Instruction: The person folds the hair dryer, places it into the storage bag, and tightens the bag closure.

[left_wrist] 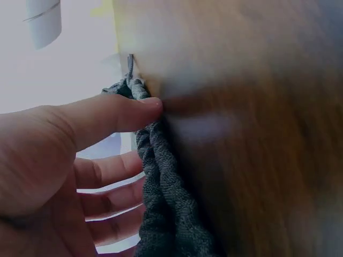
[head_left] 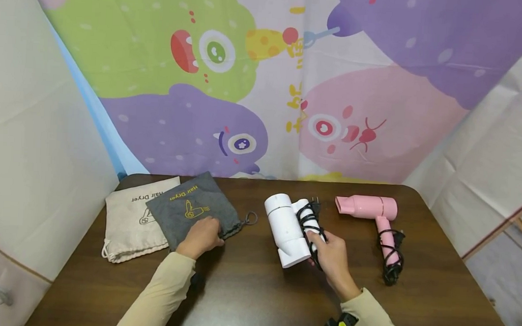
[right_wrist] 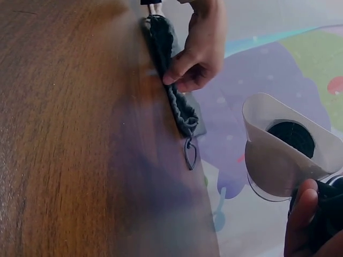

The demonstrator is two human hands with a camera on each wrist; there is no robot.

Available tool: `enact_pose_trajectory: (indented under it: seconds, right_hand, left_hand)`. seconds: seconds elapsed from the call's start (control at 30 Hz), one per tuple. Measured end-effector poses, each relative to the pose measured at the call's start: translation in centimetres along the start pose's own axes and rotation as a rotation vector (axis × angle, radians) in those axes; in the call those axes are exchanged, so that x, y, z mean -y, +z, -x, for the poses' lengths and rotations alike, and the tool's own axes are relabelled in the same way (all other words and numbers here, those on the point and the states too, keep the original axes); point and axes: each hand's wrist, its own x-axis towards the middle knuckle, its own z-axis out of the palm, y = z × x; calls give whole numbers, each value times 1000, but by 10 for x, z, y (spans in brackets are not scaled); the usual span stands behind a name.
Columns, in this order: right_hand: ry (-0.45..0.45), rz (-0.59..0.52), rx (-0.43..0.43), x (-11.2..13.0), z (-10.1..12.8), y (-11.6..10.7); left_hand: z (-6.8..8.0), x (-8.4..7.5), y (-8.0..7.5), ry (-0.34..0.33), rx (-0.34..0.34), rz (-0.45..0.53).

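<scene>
Dark wood table (head_left: 254, 300) with rounded corners, cartoon monster backdrop (head_left: 247, 83) behind it, plain white sheets on both sides. Your left hand (head_left: 200, 236) sits on the gray pouch's (head_left: 192, 208) gathered edge; thumb pressed along it, fingers look tucked under, though the wrist view is blurry. The gray pouch overlaps a beige pouch (head_left: 127, 220) at far left. Your right hand (head_left: 332, 258) is wrapped around the white hair dryer's (head_left: 286, 228) cord-wound handle, mid-table. Pink hair dryer (head_left: 373, 213) lies well right, untouched.

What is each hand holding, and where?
The right hand grips the white hair dryer by its cord-wrapped handle. The left hand pinches the grey bag's gathered edge.
</scene>
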Motion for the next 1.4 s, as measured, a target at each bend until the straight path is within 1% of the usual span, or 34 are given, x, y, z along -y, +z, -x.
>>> enact_pose_trajectory:
  seconds: [0.07, 0.2, 0.43, 0.57, 0.7, 0.8, 0.9, 0.97, 1.13, 1.23, 1.4]
  right_hand:
    - [0, -1, 0, 0, 1, 0]
    - [-9, -7, 5, 0, 2, -1]
    - [-1, -5, 4, 0, 0, -1]
    - [7, 5, -2, -1, -1, -2]
    - [11, 3, -2, 0, -1, -2]
    - [10, -5, 7, 1, -1, -1]
    - [15, -2, 12, 1, -1, -1]
    - [19, 2, 10, 1, 0, -1]
    - [23, 3, 9, 0, -1, -1]
    - [25, 0, 12, -1, 0, 0]
    - [27, -1, 23, -1, 1, 1]
  left_hand:
    - [0, 1, 1, 11, -24, -6]
    - [-1, 3, 3, 9, -58, -12]
    - [-3, 6, 3, 37, -79, -22]
    - [-1, 10, 1, 54, -67, 26]
    - [-2, 16, 2, 82, -72, 98]
    - [-3, 21, 3, 85, -64, 168]
    - [-4, 24, 4, 55, -39, 223]
    - [-5, 25, 3, 16, -28, 253]
    - [-9, 24, 1, -76, -60, 289]
    - [-11, 21, -1, -95, -75, 316]
    - [-15, 12, -5, -147, -58, 453]
